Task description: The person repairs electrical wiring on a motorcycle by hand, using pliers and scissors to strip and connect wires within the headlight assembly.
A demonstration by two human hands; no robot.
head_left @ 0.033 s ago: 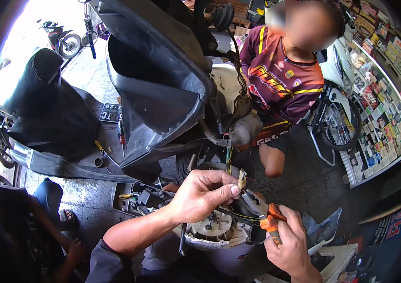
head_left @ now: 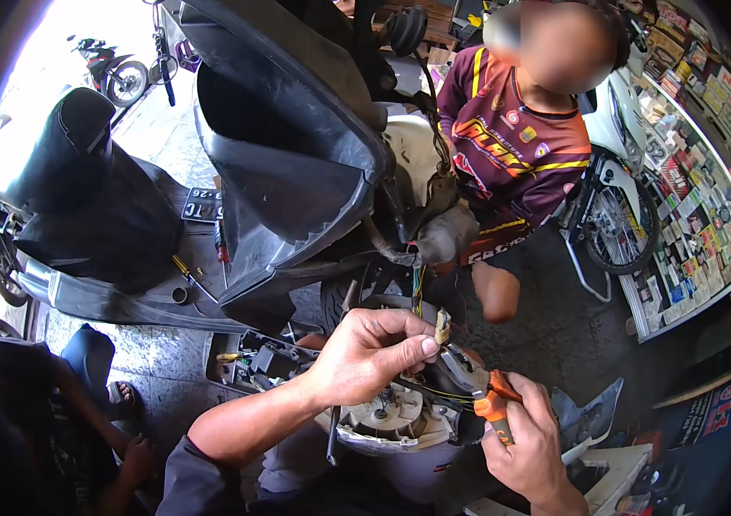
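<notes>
Between thumb and fingers, my left hand (head_left: 376, 351) pinches a small yellowish wire connector (head_left: 442, 328). My right hand (head_left: 527, 443) is closed around the orange handles of a pair of pliers (head_left: 495, 408). The pliers' metal jaws reach up to the left fingertips, just below the connector; whether they grip it I cannot tell. Thin coloured wires (head_left: 418, 288) hang from the scooter's front above the connector. Under my hands lies a pale plastic scooter housing (head_left: 395, 423) with dark wires running across it.
A partly stripped scooter (head_left: 288, 198) stands ahead, with screwdrivers (head_left: 222, 245) on its footboard. Facing me sits a person in a maroon jersey (head_left: 512, 142). Another person's arm (head_left: 129, 447) shows at lower left. A glass display case (head_left: 701, 224) stands at right.
</notes>
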